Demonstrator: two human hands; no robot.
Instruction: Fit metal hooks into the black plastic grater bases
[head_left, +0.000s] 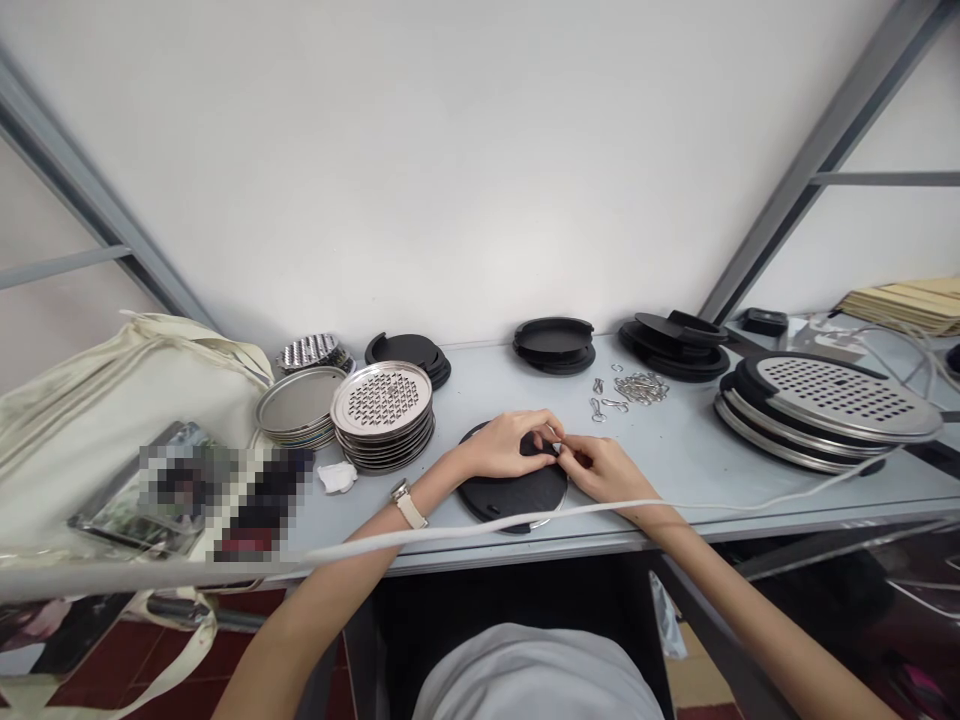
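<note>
A round black disc (517,497) lies on the grey table near its front edge, with a bit of metal rim showing at its lower right. My left hand (517,443) rests over the disc's upper part, fingers curled and pinched at its right side. Touching its fingertips, my right hand (598,466) is pinched at the disc's upper right edge. A tiny pale piece shows between the fingertips, too small to name. Behind my right hand lies a pile of metal clips (642,388), with a few loose ones beside it.
Stacked metal grater discs (382,400) and plain metal discs (300,402) stand at the left. Black round parts (553,343) line the wall. At the right is a grater stack (832,400). A white cable (465,532) crosses the front; a cream bag (180,370) lies left.
</note>
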